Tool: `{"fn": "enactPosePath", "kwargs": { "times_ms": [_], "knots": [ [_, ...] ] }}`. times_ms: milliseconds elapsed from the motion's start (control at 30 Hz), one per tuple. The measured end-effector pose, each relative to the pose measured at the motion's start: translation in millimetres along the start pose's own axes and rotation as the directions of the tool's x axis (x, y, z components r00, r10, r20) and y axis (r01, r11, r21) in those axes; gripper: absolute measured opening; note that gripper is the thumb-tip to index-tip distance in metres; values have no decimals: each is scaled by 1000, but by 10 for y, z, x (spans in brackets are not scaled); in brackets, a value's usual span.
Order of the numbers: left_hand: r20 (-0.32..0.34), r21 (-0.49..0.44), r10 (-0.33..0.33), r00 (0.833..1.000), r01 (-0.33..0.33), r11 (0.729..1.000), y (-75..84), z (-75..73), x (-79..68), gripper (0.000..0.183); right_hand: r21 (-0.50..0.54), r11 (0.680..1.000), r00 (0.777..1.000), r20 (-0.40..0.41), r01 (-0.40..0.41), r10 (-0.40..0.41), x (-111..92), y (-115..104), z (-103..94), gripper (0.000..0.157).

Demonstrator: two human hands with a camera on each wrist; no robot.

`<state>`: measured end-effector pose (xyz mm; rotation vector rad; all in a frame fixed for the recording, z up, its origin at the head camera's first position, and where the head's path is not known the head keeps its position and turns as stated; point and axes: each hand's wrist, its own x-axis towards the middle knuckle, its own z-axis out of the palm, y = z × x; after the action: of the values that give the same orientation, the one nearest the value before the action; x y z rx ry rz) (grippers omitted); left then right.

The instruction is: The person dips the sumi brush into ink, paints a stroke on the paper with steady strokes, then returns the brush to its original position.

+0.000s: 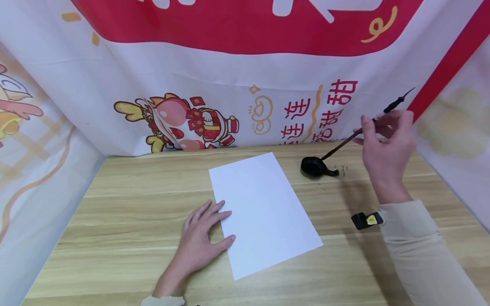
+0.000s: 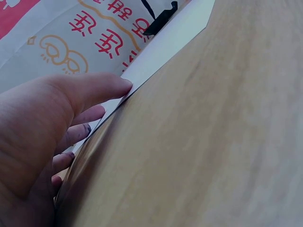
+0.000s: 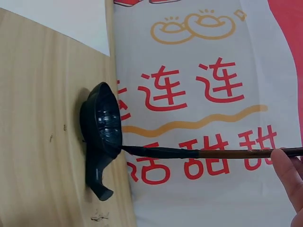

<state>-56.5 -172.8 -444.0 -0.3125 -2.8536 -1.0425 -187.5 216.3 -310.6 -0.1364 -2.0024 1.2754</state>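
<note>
My right hand pinches the shaft of an ink brush with a dark wooden handle. The brush slants down to the left, and its black bristle tip is right at the rim of a small black ink dish with a curved handle. Wet black ink glistens inside the dish in the right wrist view. A blank white sheet of paper lies at an angle on the table. My left hand rests on its left edge, fingers spread, with thumb and fingertips on the paper.
The wooden table ends at a hanging cloth printed with red characters and cartoon figures. More printed cloth hangs at the left. Small dark ink marks show on the table beside the dish handle. A black wrist camera sits at the right cuff.
</note>
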Motion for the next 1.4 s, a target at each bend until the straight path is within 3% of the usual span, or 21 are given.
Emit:
{"fn": "enactPosePath", "kwargs": {
  "times_ms": [200,433,667,867,1133,1400],
  "knots": [
    [1,-3,-6,1000,6,1000,4,-5,-2,60,-32,998,998,39,58,-57,-39,130,77,33],
    [4,2,-5,1000,5,1000,7,-3,3,60,-67,990,993,23,121,-119,-21,191,93,34],
    [4,7,2,1000,-2,1000,18,-9,9,60,-46,990,991,-4,134,-134,35,145,19,33],
    [2,2,-1,1000,1,1000,22,-11,0,60,-28,991,991,24,131,-130,4,128,31,32],
    [7,-2,-9,1000,9,1000,17,8,-7,60,-53,987,989,16,151,-150,-11,185,48,33],
    [0,-3,-1,1000,1,1000,17,-6,-4,59,-68,983,985,-15,171,-173,25,78,-11,35]
  ]
}}
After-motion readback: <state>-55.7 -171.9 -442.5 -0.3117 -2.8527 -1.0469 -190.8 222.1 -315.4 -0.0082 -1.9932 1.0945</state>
